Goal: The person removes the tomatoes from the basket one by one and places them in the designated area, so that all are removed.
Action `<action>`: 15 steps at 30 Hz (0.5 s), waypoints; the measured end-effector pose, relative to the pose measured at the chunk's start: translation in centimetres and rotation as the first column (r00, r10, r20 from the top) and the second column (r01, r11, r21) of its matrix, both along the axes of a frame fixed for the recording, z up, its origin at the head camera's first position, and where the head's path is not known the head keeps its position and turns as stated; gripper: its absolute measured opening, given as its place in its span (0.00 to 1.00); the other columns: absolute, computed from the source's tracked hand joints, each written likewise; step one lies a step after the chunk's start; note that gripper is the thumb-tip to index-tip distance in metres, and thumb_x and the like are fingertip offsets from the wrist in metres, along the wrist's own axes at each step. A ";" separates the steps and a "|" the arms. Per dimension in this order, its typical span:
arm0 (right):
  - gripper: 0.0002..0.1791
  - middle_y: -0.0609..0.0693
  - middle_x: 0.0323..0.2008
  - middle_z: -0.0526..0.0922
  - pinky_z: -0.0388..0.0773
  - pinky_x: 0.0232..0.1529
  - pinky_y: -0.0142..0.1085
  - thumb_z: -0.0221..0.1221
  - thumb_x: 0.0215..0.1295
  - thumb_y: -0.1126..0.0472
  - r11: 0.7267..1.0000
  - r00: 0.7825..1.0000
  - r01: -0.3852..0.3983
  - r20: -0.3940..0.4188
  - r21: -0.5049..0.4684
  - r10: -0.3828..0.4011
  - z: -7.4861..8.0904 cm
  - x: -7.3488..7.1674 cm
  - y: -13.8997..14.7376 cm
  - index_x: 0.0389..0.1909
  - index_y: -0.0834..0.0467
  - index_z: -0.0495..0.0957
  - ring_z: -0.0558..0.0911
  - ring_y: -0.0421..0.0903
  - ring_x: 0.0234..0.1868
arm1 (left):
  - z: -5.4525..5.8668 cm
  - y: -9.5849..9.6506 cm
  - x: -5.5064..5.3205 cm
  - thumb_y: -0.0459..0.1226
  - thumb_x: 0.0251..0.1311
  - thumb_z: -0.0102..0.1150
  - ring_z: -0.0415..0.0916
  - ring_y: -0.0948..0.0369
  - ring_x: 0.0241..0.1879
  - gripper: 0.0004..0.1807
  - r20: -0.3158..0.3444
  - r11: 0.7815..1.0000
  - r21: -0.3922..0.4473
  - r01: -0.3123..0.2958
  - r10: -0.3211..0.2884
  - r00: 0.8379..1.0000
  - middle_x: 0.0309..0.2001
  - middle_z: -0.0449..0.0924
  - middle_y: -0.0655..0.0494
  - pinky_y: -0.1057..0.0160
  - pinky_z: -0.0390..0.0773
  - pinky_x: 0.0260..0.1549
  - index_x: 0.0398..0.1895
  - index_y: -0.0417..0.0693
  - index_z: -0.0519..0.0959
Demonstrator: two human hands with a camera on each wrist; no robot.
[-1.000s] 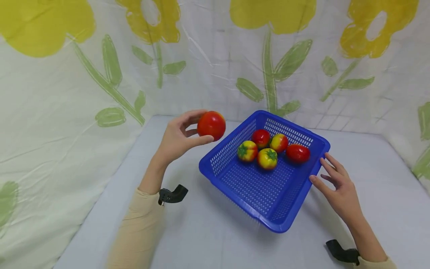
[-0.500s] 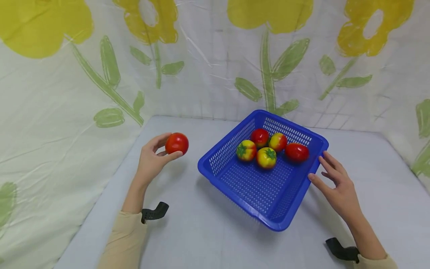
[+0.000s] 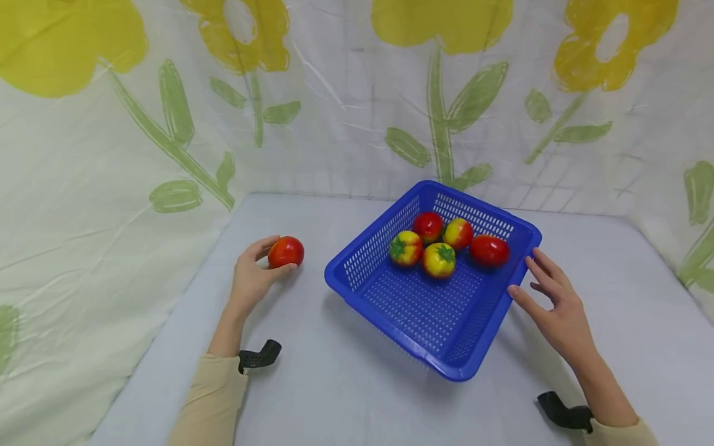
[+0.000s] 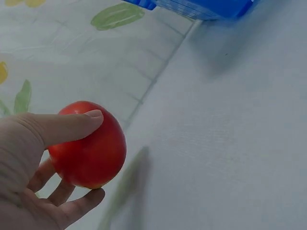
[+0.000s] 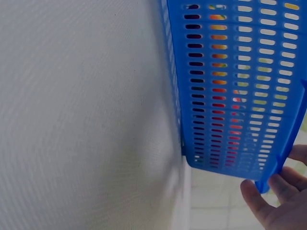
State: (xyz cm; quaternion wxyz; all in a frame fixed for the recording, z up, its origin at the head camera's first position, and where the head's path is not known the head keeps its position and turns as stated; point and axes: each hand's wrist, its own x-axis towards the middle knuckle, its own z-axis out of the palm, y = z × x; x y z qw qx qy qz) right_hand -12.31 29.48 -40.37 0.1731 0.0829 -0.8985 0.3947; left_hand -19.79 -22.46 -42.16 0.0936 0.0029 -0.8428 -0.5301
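At the left of the table, my left hand [image 3: 253, 279] grips a round red tomato [image 3: 286, 252]. In the left wrist view the thumb lies across the tomato [image 4: 91, 153] and the fingers curve under it. Whether it touches the table I cannot tell. My right hand [image 3: 558, 303] holds the right rim of a blue plastic basket [image 3: 385, 328] between thumb and fingertips. Inside, towards its back, lie a red fruit [image 3: 428, 227], an oval red tomato [image 3: 489, 251] and several red-and-yellow fruits [image 3: 439, 260] with green leafy tops on some. The right wrist view shows the basket's slotted side [image 5: 225, 96].
A pale cloth covers the table [image 3: 312, 384]. Behind it hangs a white curtain [image 3: 334, 124] printed with yellow flowers and green leaves. Black camera mounts [image 3: 262, 356] sit on both wrists, sticking out from the beige sleeves.
My left hand has carried the tomato left, away from the basket, and lowered it towards the table. The right hand has stayed at the basket's rim, and the basket's contents look the same.
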 end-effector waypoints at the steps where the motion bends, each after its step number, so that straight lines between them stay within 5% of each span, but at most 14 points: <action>1: 0.37 0.45 0.75 0.54 0.65 0.50 0.17 0.63 0.67 0.58 1.000 1.000 0.001 0.000 0.001 -0.001 0.0 0.0 0.0 0.74 0.50 0.61 0.62 0.38 0.69 | -0.1 0.1 0.0 0.37 0.53 0.75 0.62 0.48 0.65 0.36 0.000 1.000 -0.007 0.003 -0.003 1.000 0.66 0.68 0.48 0.43 0.71 0.57 0.67 0.49 0.72; 9: 0.37 0.45 0.76 0.54 0.65 0.49 0.17 0.64 0.66 0.57 1.000 1.000 0.010 0.022 0.011 -0.010 0.1 0.1 -0.2 0.74 0.51 0.61 0.65 0.51 0.68 | -0.7 0.6 0.3 0.43 0.57 0.71 0.64 0.48 0.64 0.33 -0.001 0.998 -0.061 0.031 -0.031 1.000 0.65 0.69 0.48 0.44 0.71 0.57 0.66 0.49 0.72; 15: 0.37 0.48 0.75 0.55 0.63 0.48 0.14 0.64 0.65 0.60 1.000 1.000 -0.008 -0.005 0.001 0.008 0.0 -0.2 0.0 0.74 0.52 0.62 0.61 0.48 0.70 | -0.7 1.0 0.4 0.46 0.67 0.61 0.64 0.49 0.64 0.25 -0.049 0.998 -0.059 0.030 -0.033 0.998 0.63 0.71 0.48 0.43 0.67 0.60 0.64 0.47 0.76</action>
